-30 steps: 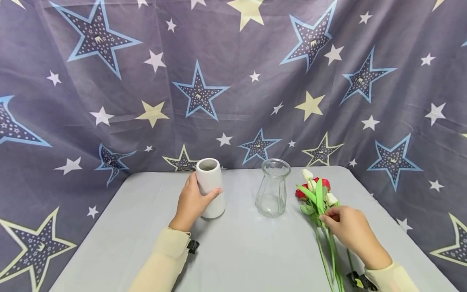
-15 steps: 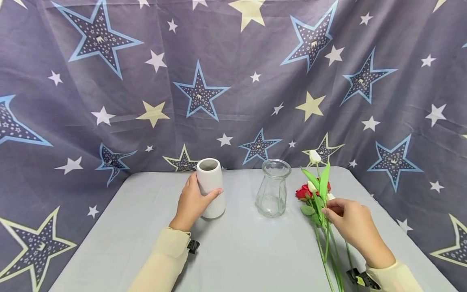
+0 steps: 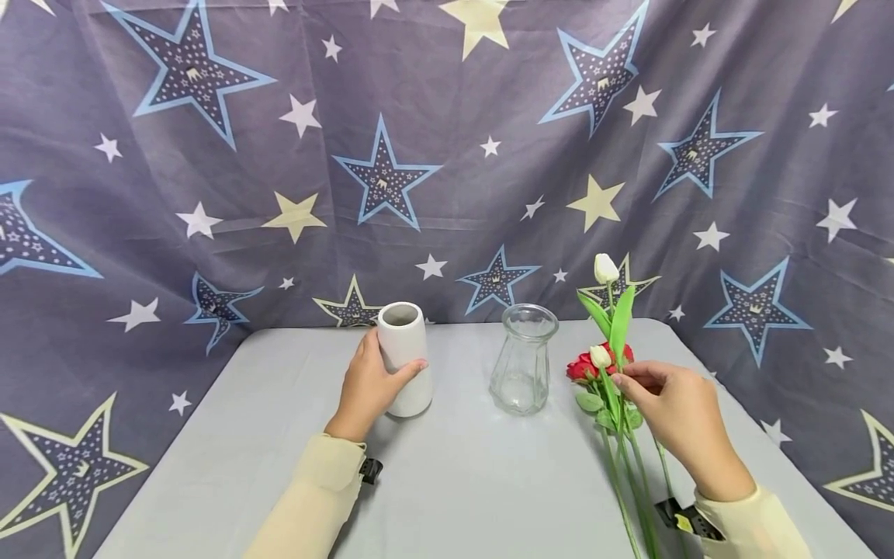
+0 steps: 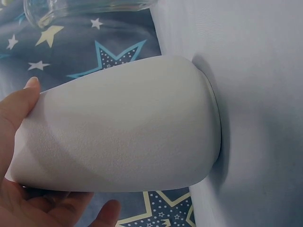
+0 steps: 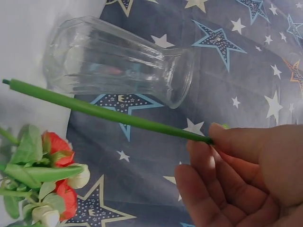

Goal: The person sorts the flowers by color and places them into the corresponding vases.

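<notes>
Upright on the table stands a white cylindrical vase [image 3: 408, 353], held round its side by my left hand [image 3: 365, 388]. Its base touches the tabletop in the left wrist view. My right hand [image 3: 680, 415] pinches the green stem [image 5: 109, 112] of a white tulip [image 3: 606, 269] between thumb and fingertips. That tulip is raised, bloom up, above a loose bunch of red roses [image 3: 582, 367] and other white tulips [image 5: 46, 216] lying on the table. In the right wrist view the stem's lower end hangs free; the bloom is out of that view.
A clear glass vase [image 3: 520, 376] stands between the white vase and the flowers. Behind the grey-covered table [image 3: 475, 481] hangs a star-patterned curtain [image 3: 447, 116]. Long green stems [image 3: 625, 497] of the bunch reach toward the near edge, beside my right wrist.
My right hand has risen slightly, drawing the white tulip up out of the bunch, so its bloom stands well above the roses. The left hand and white vase have stayed put.
</notes>
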Demonstrator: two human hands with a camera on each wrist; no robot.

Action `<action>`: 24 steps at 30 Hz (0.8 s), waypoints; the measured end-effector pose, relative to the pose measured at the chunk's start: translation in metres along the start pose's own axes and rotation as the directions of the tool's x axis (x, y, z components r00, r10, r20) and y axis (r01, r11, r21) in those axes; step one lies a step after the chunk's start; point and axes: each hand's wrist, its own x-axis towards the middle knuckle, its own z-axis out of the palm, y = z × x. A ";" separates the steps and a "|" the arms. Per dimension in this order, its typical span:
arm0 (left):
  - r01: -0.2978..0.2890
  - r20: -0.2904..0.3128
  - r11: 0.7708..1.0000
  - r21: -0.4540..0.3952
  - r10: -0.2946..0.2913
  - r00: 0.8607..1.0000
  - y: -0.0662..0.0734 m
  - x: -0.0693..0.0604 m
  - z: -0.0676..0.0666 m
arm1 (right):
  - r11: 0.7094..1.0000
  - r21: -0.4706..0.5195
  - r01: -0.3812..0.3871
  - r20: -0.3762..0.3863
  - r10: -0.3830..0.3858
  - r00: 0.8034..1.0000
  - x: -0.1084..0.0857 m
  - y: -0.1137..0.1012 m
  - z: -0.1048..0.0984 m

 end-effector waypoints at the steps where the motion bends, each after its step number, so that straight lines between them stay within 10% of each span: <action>1: 0.000 0.002 1.000 0.000 0.000 1.000 0.000 0.000 0.000 | 1.000 0.004 -0.003 -0.004 0.003 1.000 0.001 -0.001 0.000; 24: 0.013 0.009 0.999 0.045 -0.014 1.000 0.002 -0.001 -0.002 | 0.996 0.080 0.046 -0.075 -0.040 0.996 0.021 -0.031 0.001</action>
